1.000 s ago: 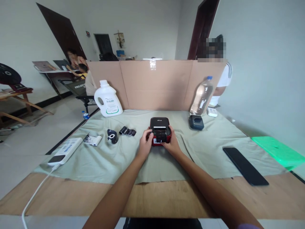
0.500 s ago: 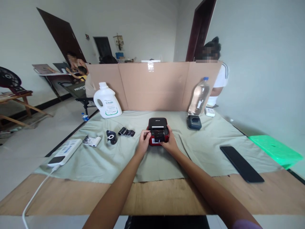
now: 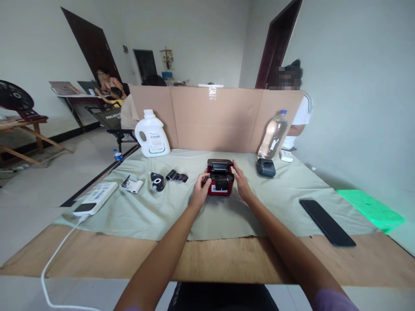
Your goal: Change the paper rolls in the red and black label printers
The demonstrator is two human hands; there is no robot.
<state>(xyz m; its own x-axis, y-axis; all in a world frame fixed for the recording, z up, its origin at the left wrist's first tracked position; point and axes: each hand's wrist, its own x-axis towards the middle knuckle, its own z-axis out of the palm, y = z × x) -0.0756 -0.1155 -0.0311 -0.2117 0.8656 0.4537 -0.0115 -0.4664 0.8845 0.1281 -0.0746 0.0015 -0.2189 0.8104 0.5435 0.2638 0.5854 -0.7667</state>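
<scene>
A small red and black label printer [image 3: 221, 190] sits on the cloth in front of me. Its black lid [image 3: 220, 163] is raised, showing the bay inside, and a dark glossy strip [image 3: 222, 183] hangs over its front. My left hand [image 3: 200, 189] grips the printer's left side, thumb near the front rim. Along the right side, my right hand [image 3: 242, 183] has its fingers stretched out, fingertips by the lid's right edge; whether they touch it I cannot tell. To the left lie a black roll [image 3: 157, 182] with a white core and a curled dark strip [image 3: 177, 176].
A white jug [image 3: 152, 136] and a clear bottle [image 3: 272, 136] stand before a cardboard screen [image 3: 212, 121]. A dark device [image 3: 266, 168] and phone [image 3: 327, 222] lie right. At left are a white power strip [image 3: 95, 198] and a patterned white roll [image 3: 132, 185]. People sit beyond.
The printer's lid has swung up from closed to raised. My right hand has moved from the printer's front corner up beside the lid, its fingers straightened. The view has shifted slightly.
</scene>
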